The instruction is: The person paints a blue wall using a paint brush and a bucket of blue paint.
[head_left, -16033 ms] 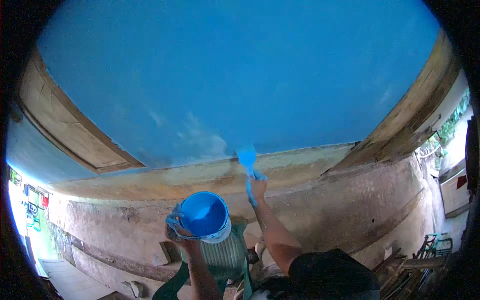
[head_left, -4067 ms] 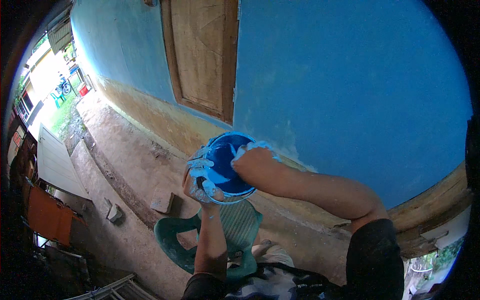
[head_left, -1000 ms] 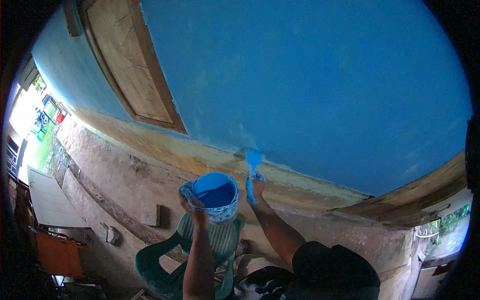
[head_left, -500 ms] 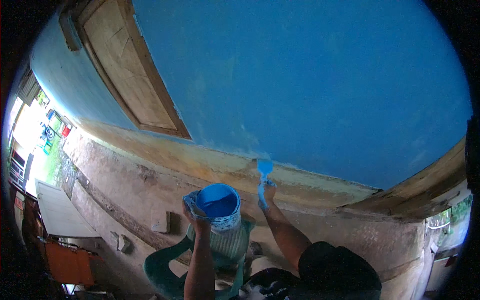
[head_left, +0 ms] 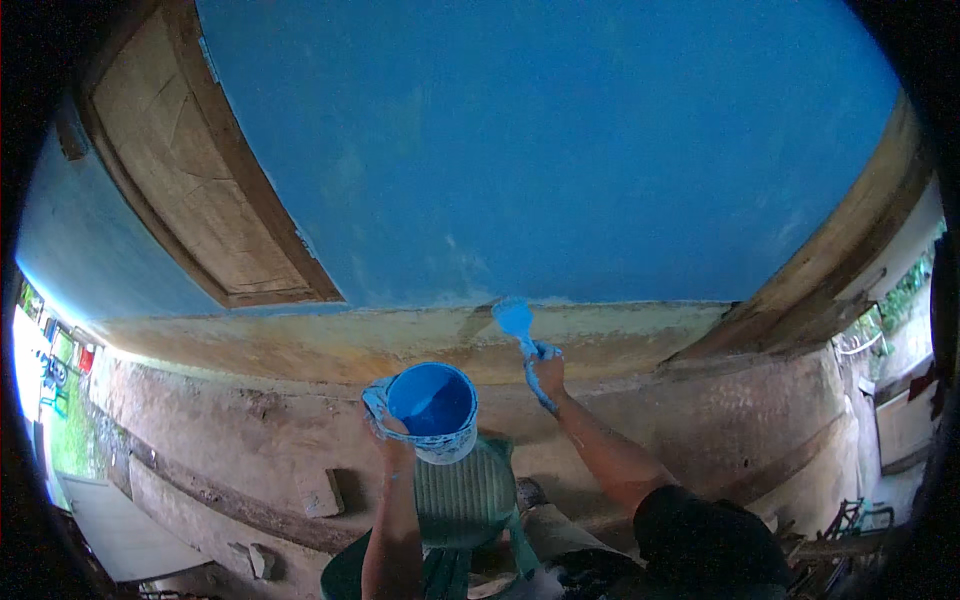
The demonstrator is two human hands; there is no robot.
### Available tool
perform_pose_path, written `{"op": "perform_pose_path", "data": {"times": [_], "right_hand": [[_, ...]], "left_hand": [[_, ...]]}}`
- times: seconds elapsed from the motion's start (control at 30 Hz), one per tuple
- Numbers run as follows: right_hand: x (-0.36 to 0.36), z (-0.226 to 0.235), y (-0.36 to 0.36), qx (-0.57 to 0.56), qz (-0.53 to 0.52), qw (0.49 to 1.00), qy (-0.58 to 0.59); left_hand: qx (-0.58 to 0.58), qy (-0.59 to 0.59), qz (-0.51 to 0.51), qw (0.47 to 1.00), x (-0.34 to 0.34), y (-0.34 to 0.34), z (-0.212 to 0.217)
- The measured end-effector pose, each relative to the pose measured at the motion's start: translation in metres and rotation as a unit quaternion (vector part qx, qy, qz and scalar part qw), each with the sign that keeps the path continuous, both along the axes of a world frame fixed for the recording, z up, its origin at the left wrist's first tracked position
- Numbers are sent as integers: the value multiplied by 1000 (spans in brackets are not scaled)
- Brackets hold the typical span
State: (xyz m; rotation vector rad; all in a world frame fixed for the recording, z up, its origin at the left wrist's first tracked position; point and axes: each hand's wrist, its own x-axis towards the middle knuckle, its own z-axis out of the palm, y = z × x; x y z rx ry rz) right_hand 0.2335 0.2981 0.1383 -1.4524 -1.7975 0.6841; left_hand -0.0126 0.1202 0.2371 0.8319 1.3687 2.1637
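Note:
In my right hand is a paintbrush coated in blue paint, its bristles up against the lower edge of the blue wall. Blue paint smears cover the handle and my fingers. My left hand grips the rim of a white bucket, which is tilted a little toward the wall. Blue paint lies inside it, and streaks run down its outside. Below the blue area runs an unpainted, yellowish strip of wall. Under the bucket stands a green plastic chair; whether the two touch cannot be made out.
A wooden door in a brown frame is at the left of the wall. A brown wooden post borders it on the right. On the concrete floor lie a brick-like block and a pale stone. A white panel lies at lower left.
My view has turned, so the wall base now looks more level. The brush has shifted slightly left and up against the wall's lower edge. Both hands keep their hold.

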Motion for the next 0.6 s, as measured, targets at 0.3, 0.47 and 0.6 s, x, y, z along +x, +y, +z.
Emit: {"op": "perform_pose_path", "data": {"times": [0.3,0.47,0.6], "right_hand": [[-38,-20,48,-39,-8,997,65],[-40,-16,35,231,0,968,97],[-48,8,34,-2,0,980,199]], "left_hand": [[-76,66,99,990,-14,-12,-12],[-181,119,153,964,-20,-7,-31],[-7,0,25,1000,-20,-2,-21]]}}
